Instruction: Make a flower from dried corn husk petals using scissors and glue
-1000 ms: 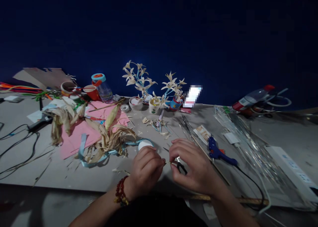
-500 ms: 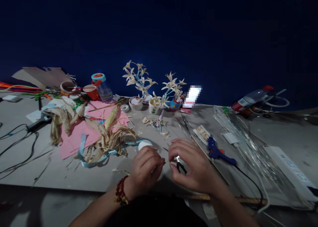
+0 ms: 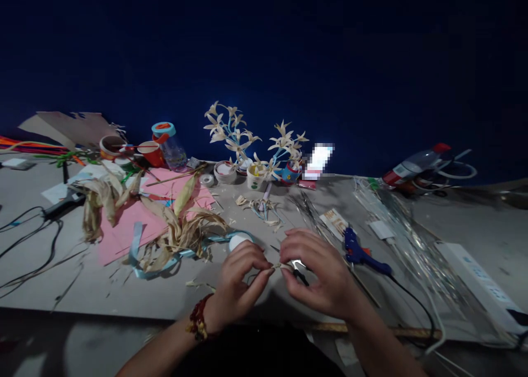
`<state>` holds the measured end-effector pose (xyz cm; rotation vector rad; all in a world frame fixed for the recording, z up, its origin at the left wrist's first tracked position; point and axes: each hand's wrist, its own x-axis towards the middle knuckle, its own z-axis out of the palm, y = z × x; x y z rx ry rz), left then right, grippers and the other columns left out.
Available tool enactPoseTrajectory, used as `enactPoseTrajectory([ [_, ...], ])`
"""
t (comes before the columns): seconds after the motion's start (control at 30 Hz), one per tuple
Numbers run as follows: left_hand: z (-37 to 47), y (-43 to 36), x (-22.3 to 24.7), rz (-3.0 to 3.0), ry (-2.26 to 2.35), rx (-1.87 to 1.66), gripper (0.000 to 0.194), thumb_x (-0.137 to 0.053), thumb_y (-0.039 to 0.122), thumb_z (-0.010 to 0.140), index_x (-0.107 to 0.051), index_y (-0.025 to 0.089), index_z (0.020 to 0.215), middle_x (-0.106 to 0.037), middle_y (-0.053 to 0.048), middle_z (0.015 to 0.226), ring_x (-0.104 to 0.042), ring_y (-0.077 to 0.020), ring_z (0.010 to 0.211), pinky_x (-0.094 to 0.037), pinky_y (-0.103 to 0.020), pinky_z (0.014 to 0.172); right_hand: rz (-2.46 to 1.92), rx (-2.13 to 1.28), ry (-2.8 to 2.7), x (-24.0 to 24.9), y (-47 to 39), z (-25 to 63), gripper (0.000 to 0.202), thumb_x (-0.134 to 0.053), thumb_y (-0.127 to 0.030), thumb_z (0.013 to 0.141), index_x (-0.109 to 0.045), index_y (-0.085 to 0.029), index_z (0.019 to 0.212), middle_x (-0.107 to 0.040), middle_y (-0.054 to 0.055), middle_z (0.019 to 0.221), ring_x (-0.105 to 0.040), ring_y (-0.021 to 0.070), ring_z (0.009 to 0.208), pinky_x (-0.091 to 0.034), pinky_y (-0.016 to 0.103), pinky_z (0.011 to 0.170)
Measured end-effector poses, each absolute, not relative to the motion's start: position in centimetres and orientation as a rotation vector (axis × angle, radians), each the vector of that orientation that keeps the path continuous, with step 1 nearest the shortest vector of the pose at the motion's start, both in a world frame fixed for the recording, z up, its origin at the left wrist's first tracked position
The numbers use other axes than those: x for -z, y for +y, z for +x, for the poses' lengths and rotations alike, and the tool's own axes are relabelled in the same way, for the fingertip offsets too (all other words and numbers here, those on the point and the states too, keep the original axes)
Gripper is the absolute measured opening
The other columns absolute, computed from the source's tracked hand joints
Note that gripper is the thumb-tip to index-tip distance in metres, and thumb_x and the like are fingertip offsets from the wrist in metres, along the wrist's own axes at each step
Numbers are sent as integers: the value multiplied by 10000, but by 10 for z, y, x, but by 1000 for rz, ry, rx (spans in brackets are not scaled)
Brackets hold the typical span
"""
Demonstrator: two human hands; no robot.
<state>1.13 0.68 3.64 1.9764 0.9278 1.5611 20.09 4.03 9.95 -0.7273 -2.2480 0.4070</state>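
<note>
My left hand (image 3: 241, 278) pinches one end of a small pale strip (image 3: 279, 266), which looks like corn husk, between thumb and forefinger. At its other end, my right hand (image 3: 319, 275) is curled with thumb and fingertips closed around it. The strip is thin, and the fingers cover much of it. Black-handled scissors (image 3: 300, 272) lie on the table behind my right hand, partly hidden by it. Just beyond my left hand is a white round item (image 3: 241, 239) beside a light blue ribbon (image 3: 159, 269).
Dried corn husks (image 3: 187, 234) lie over pink sheets (image 3: 124, 228) at left. Pale husk flowers (image 3: 233, 126) stand in cups at the back. A blue glue gun (image 3: 363, 254), its cord trailing, lies right, near thin wires, clear strips (image 3: 416, 250) and a white power strip (image 3: 478, 280).
My left hand has turned, and its thumb now reaches out below the forefinger. More of the pale strip shows between the hands. My right hand has barely moved.
</note>
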Motion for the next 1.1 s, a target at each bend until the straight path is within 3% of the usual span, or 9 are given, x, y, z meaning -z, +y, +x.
enactPoseTrajectory([
  [0.27, 11, 5, -32, 1897, 912, -1551, 87, -611, 101, 908, -627, 179, 872, -665, -50, 771, -640, -199, 831, -523, -361, 806, -697, -380, -2236, -99, 40, 200, 225, -613, -107, 771, -594, -245, 948, -703, 27, 862, -677, 222, 853, -541, 432, 904],
  [0.4, 13, 7, -27, 1456, 850, -1381, 159, -687, 268, 906, -642, 170, 790, -669, -49, 772, -632, -176, 757, -500, -305, 706, -744, -477, -2156, -98, 36, 207, 333, -641, -114, 768, -613, -235, 1077, -696, 72, 1017, -662, 250, 979, -541, 405, 868],
  [0.53, 16, 10, -23, 854, 684, -1099, 319, -837, 404, 765, -633, 161, 738, -619, -7, 630, -614, -153, 678, -470, -261, 664, -787, -725, -1822, -77, 34, 210, 270, -623, -178, 851, -629, -225, 1117, -633, 67, 979, -630, 236, 925, -536, 388, 832],
  [0.7, 21, 12, -24, 528, 559, -954, 335, -886, 354, 708, -637, 132, 680, -605, -5, 599, -579, -121, 641, -457, -248, 707, -970, -1124, -1446, -35, 27, 202, 111, -627, -287, 939, -701, -223, 988, -637, 55, 980, -604, 179, 811, -511, 281, 710],
  [0.9, 26, 12, -22, 389, 389, -856, 345, -862, 353, 752, -620, 119, 674, -562, 4, 596, -553, -103, 570, -486, -264, 698, -879, -1266, -1353, -21, 22, 190, 87, -714, -324, 890, -776, -264, 907, -660, 47, 924, -624, 222, 927, -495, 337, 844],
  [1.1, 26, 12, -18, 249, 285, -755, 301, -869, 285, 758, -633, 110, 690, -513, 25, 603, -554, -90, 611, -545, -286, 786, -788, -1402, -1312, -29, 25, 187, 90, -774, -355, 842, -793, -278, 886, -650, 48, 957, -618, 220, 964, -483, 350, 899],
])
